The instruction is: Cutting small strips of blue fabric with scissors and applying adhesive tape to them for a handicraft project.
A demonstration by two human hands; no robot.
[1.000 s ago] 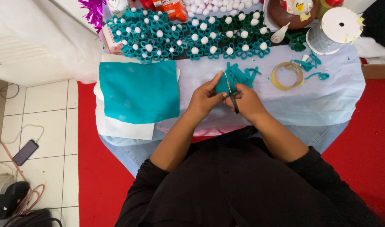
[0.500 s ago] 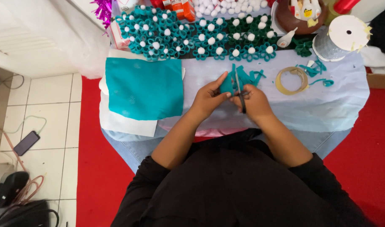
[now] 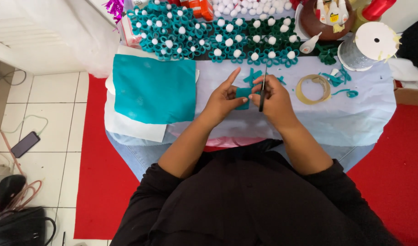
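Teal felt piece (image 3: 242,93) pinched by left hand (image 3: 222,98) fingers, right hand (image 3: 273,98) fingers closed around scissors (image 3: 262,89)

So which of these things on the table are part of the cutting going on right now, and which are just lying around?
In use:
left hand
small teal felt piece
right hand
scissors

Lying about:
large teal felt sheet
finished teal flowers
tape ring
white spool
phone on the floor

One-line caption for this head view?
Left hand holds small teal felt piece; right hand cuts it with dark scissors.
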